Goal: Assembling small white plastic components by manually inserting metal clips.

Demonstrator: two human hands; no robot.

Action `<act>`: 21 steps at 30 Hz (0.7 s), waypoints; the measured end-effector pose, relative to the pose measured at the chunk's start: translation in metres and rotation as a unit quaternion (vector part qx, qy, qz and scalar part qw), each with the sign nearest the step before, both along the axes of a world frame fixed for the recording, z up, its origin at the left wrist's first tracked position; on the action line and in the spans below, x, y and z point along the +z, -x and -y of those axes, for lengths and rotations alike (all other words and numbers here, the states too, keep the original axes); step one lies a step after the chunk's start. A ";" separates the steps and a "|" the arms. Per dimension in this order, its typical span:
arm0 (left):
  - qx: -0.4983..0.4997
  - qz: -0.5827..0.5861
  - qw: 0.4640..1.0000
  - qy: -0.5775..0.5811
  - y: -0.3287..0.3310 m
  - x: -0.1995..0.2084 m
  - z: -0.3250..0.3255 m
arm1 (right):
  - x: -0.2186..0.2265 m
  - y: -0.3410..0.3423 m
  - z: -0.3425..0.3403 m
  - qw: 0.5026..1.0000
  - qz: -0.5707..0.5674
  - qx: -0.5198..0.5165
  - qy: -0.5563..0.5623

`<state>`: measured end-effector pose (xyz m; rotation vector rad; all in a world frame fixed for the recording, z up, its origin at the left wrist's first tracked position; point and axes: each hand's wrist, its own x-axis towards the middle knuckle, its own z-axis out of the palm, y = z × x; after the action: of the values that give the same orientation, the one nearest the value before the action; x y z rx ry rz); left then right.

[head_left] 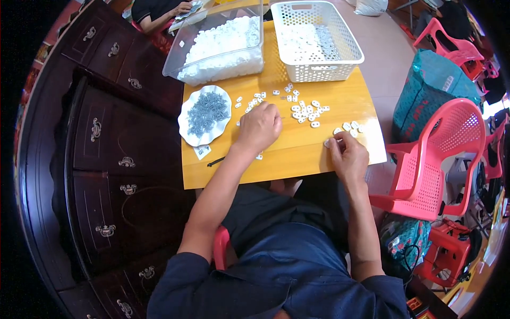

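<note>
Left hand [261, 126] curls near small white oval plastic pieces [310, 109], grasp hidden. Right hand [351, 156] bends beside others; cannot tell if gripping.

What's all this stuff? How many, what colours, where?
Table: one, yellow, centre
Bin: one, see-through, table's far left
Basket: one, white, table's far right
Small pieces: many, white, in bin, basket, on table
Plate: one, white, table's left
Thin bits: many, grey, on plate
Stick: one, black, near plate
Cabinet: one, dark brown, left
Chairs: several, pink, right
Bags: two, teal, right
Stool: at least one, red, lower right
Other person: at least one, dark-clothed, upper left
Shirt: one, navy, bottom
Left hand: one, bare, by small pieces mid-table
Right hand: one, bare, at small pieces, table's right
</note>
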<state>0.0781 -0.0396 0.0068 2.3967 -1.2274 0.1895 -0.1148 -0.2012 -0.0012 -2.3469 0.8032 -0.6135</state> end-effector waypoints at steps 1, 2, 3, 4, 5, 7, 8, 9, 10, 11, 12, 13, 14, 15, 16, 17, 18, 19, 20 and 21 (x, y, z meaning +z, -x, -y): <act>0.005 -0.017 0.999 0.027 0.002 0.002 -0.004 | -0.001 0.000 0.000 1.000 0.003 -0.006 -0.003; 0.011 -0.034 0.998 0.055 0.005 0.003 -0.007 | -0.001 0.000 -0.001 1.000 0.000 -0.004 -0.002; 0.014 -0.036 0.998 0.056 0.008 0.004 -0.012 | -0.002 0.000 -0.002 1.000 0.021 -0.001 0.002; 0.021 -0.063 0.994 0.088 0.012 0.006 -0.016 | -0.002 -0.002 -0.002 0.999 0.043 0.003 0.007; 0.027 -0.090 0.988 0.120 0.016 0.007 -0.021 | -0.002 -0.003 -0.003 0.999 0.042 0.006 0.009; 0.035 -0.161 0.976 0.145 0.026 0.006 -0.030 | -0.001 -0.006 -0.007 0.994 0.096 0.036 0.025; 0.038 -0.230 0.958 0.167 0.031 0.005 -0.034 | 0.000 -0.009 -0.010 0.994 0.094 0.039 0.027; 0.040 -0.231 0.957 0.170 0.036 0.003 -0.037 | 0.001 -0.012 -0.013 0.994 0.095 0.056 0.015; 0.031 -0.265 0.945 0.190 0.041 0.001 -0.040 | 0.003 -0.015 -0.018 0.993 0.096 0.071 0.003; 0.021 -0.299 0.930 0.210 0.044 -0.002 -0.042 | 0.004 -0.020 -0.022 0.993 0.095 0.073 0.006; 0.022 -0.300 0.929 0.214 0.045 -0.006 -0.043 | 0.005 -0.027 -0.025 0.992 0.072 0.090 0.046; 0.023 -0.303 0.922 0.239 0.047 -0.009 -0.042 | 0.007 -0.032 -0.026 0.989 0.048 0.107 0.088; 0.025 -0.306 0.915 0.264 0.048 -0.011 -0.042 | 0.008 -0.037 -0.028 0.989 0.047 0.110 0.092; 0.026 -0.306 0.913 0.269 0.049 -0.013 -0.044 | 0.007 -0.042 -0.031 0.988 0.028 0.114 0.104; 0.024 -0.300 0.912 0.277 0.049 -0.013 -0.045 | 0.005 -0.047 -0.032 0.986 0.010 0.117 0.118; 0.023 -0.294 0.912 0.284 0.048 -0.013 -0.046 | 0.001 -0.051 -0.033 0.985 0.004 0.119 0.124; 0.025 -0.295 0.910 0.291 0.048 -0.013 -0.046 | -0.003 -0.054 -0.033 0.984 0.002 0.123 0.130; 0.022 -0.303 0.905 0.298 0.048 -0.012 -0.048 | -0.005 -0.057 -0.033 0.983 -0.006 0.125 0.137; 0.019 -0.311 0.900 0.305 0.047 -0.011 -0.050 | -0.007 -0.059 -0.034 0.981 -0.014 0.128 0.144; 0.023 -0.310 0.899 0.309 0.046 -0.011 -0.051 | -0.008 -0.061 -0.035 0.980 -0.014 0.133 0.147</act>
<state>0.0317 0.0119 -0.0041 1.7203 -0.6719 -0.1498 -0.0537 -0.1658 -0.0092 -2.6761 0.4190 -0.6182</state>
